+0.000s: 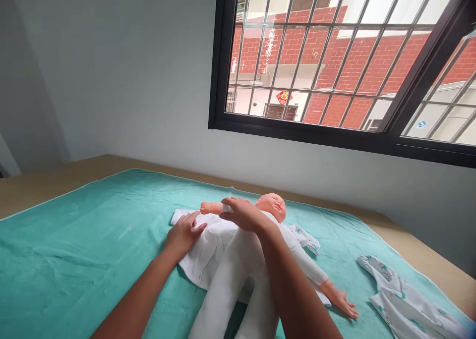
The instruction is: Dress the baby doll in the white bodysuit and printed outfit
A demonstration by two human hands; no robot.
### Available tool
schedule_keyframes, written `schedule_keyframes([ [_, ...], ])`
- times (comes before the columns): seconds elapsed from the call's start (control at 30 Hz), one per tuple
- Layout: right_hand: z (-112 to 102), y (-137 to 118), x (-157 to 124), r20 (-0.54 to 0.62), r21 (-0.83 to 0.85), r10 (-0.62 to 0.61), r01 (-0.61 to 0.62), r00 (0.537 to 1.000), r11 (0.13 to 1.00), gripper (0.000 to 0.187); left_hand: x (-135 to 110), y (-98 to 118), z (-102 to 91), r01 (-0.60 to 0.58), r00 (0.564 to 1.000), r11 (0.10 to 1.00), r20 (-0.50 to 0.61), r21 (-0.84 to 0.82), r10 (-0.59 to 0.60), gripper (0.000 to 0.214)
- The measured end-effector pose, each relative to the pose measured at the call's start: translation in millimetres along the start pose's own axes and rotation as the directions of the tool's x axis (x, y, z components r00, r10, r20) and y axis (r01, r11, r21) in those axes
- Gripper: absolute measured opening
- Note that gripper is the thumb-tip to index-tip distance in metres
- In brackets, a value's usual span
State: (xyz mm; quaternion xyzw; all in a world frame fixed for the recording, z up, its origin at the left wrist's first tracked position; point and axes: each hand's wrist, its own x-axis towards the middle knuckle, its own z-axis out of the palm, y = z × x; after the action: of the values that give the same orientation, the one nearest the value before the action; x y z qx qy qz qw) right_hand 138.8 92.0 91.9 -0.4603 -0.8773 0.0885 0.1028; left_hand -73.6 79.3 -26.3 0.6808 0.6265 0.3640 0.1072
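Note:
A baby doll in a white garment lies on its back on a teal towel. My left hand rests flat on the white cloth by the doll's side, fingers stretched out. My right hand reaches across the doll's chest and is closed round the doll's raised arm near the sleeve end. The doll's other arm lies out to the right, hand bare.
A patterned white garment lies crumpled on the towel at the right. More patterned cloth shows under the doll's shoulder. The towel covers a tan surface against a grey wall, under a barred window.

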Motion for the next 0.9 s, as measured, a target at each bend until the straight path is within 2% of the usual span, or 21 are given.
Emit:
schedule_keyframes([
  [0.1,-9,-5,-4,0.039,0.013,0.018,-0.018,0.999,1.000,0.027,2,-1,1.2,0.083,0.995,0.996,0.063,-0.033,-0.081,0.019],
  [0.17,-13,-8,-6,0.083,0.009,0.038,-0.039,0.996,0.999,0.033,2,1,-0.8,0.081,0.994,0.994,0.080,-0.070,-0.075,0.018],
  [0.23,-16,-11,-6,0.111,0.010,0.063,-0.065,0.992,0.998,0.037,1,6,-6.4,0.134,0.990,0.960,0.076,-0.244,-0.119,0.022],
  [0.27,-16,-12,-6,0.117,0.014,0.082,-0.084,0.990,0.996,0.040,0,9,-10.2,0.182,0.983,0.903,0.077,-0.388,-0.165,0.024],
  [0.3,-17,-13,-6,0.119,0.016,0.105,-0.108,0.987,0.994,0.042,0,13,-14.3,0.233,0.971,0.805,0.086,-0.546,-0.222,0.028],
  [0.37,-17,-13,-6,0.109,0.003,0.147,-0.148,0.983,0.989,0.046,0,23,-22.5,0.292,0.938,0.540,0.127,-0.790,-0.321,0.035],
  [0.43,-16,-14,-6,0.083,-0.025,0.161,-0.159,0.983,0.987,0.049,1,32,-30.2,0.285,0.922,0.355,0.153,-0.891,-0.356,0.039],
  [0.5,-14,-14,-5,0.053,-0.057,0.158,-0.155,0.986,0.986,0.051,2,40,-37.4,0.259,0.922,0.264,0.157,-0.929,-0.354,0.040],
  [0.63,-3,-17,-1,0.011,-0.116,0.152,-0.150,0.988,0.982,0.051,2,61,-48.7,0.228,0.938,0.206,0.157,-0.952,-0.309,0.041],
  [0.73,6,-20,2,-0.017,-0.146,0.150,-0.151,0.989,0.978,0.044,-2,81,-48.4,0.216,0.956,0.198,0.166,-0.956,-0.240,0.042],
  [0.8,11,-21,4,-0.031,-0.164,0.140,-0.143,0.990,0.976,0.035,-8,96,-42.2,0.225,0.967,0.220,0.189,-0.949,-0.171,0.040],
  [0.9,16,-18,7,-0.019,-0.173,0.114,-0.116,0.993,0.978,0.021,-17,112,-28.2,0.222,0.975,0.315,0.218,-0.923,-0.047,0.032],
])
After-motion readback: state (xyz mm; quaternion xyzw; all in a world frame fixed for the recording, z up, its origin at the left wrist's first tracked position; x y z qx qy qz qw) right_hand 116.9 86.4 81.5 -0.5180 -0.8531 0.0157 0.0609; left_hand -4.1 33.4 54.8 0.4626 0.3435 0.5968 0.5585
